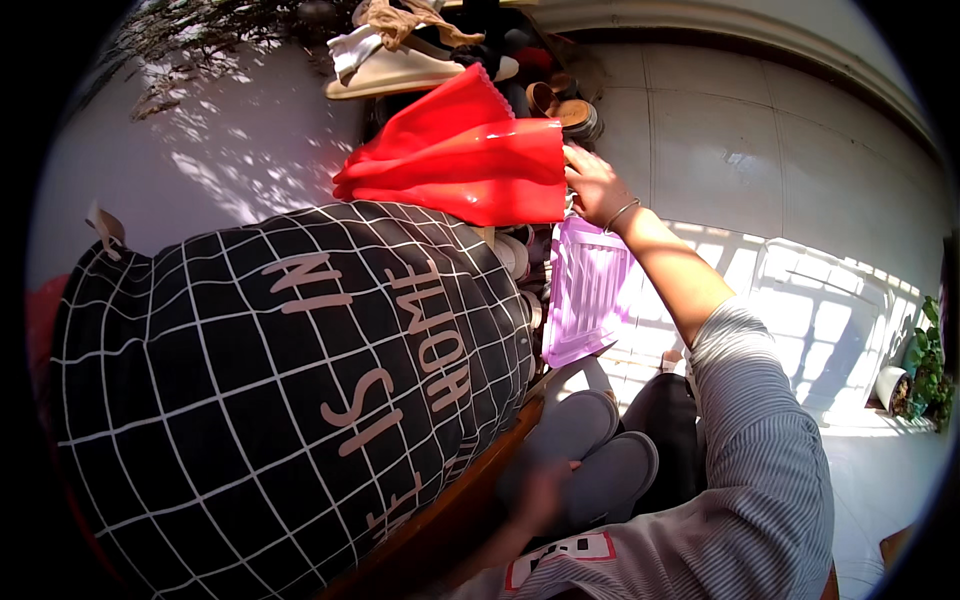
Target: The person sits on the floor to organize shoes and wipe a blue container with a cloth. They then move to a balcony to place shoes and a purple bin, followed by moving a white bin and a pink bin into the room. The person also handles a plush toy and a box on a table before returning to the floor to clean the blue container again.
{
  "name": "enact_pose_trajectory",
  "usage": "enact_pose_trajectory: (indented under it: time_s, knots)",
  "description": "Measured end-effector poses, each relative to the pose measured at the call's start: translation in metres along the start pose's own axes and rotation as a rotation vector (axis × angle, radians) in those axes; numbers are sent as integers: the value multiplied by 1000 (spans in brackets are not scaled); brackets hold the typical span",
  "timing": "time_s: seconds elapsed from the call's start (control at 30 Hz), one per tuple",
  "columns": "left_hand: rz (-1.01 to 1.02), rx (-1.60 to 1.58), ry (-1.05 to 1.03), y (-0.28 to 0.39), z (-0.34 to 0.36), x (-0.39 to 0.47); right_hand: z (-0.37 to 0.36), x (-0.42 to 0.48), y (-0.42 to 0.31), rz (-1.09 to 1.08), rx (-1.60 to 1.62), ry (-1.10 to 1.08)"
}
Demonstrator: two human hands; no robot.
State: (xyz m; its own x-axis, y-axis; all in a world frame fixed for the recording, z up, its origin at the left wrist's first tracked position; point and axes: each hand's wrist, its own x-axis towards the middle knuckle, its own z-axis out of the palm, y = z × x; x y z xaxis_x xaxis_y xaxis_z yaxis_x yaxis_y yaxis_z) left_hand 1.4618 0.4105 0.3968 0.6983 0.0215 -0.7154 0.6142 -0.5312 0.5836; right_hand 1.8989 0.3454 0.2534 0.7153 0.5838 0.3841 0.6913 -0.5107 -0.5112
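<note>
My left hand [544, 495], blurred, grips a pair of grey slippers [592, 457] near my lap. My right hand [592, 184] reaches out at the open, scalloped end of red rubber gloves or a similar glossy red item [465, 165]; its fingertips are partly hidden, so whether it holds anything does not show. Just below that hand, a purple ribbed plastic lid or basket [589, 292] stands tilted. Shoes [510, 255] are packed between it and a large black bag with a white grid pattern [247, 375]. Brown-soled footwear [574, 112] lies beyond my right hand.
A beige shoe [397, 71] with light cloth on it lies at the top. Grey floor tiles [705, 142] extend at upper right. A translucent plastic lid or bin [817, 322] and a potted plant [926, 360] are at the right. Dry twigs [225, 37] hang at upper left.
</note>
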Motion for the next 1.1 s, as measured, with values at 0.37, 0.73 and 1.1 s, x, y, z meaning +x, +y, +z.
enact_pose_trajectory:
  time_s: [0.37,0.73,1.1]
  knots:
    - [147,-6,572,41,41,123,-164,-245,-66,1125,649,467]
    - [2,-700,698,120,43,186,-115,-257,-199,1021,927,-43]
    - [377,-588,392,172,38,164,-90,-198,-119,1110,1553,697]
